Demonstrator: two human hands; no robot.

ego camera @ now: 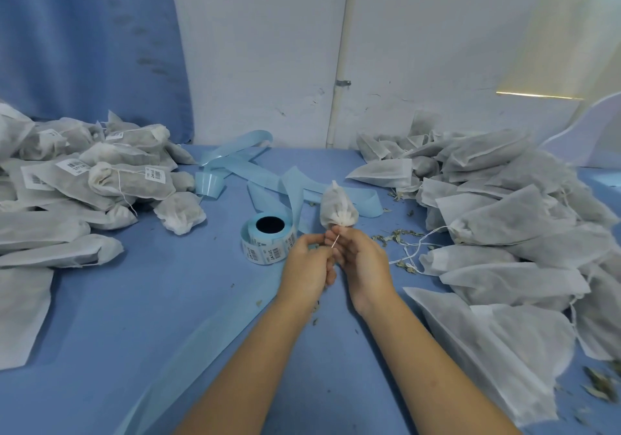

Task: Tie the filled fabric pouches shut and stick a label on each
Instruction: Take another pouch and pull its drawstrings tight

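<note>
Pouch (337,207) just right of label roll (268,239), above worktop (141,300). Right grip (361,260) pinches its neck; left grip (307,263) apparently pinches drawstring (335,242). Advice: pull evenly, cinch knot snug against gathers.

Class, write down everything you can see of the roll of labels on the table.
The roll of labels lies flat on the blue table cover, with its dark hollow core facing up. The backing looks like pale blue paper, and white barcode labels show round the outer side. A strip of bare backing seems to run off it toward the wall. The roll sits mid-table, just beside the left hand. Whether they touch cannot be told.
</note>
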